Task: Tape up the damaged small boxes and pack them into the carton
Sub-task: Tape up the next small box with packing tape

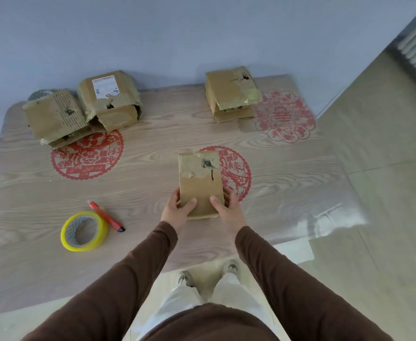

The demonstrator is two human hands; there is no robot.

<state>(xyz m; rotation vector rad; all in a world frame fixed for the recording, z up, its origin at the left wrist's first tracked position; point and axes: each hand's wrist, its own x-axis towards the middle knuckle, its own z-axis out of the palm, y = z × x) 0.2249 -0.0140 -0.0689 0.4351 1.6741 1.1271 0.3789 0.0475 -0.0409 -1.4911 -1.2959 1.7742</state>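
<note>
Both hands grip torn box (199, 185); left hand (177, 209) | right hand (227, 207) at its near sides

Both arms, in brown sleeves, are stretched forward. The left hand (176, 210) and the right hand (227, 208) are curled round the near end of a small cardboard box (199, 185), thumbs laid on top.
</note>
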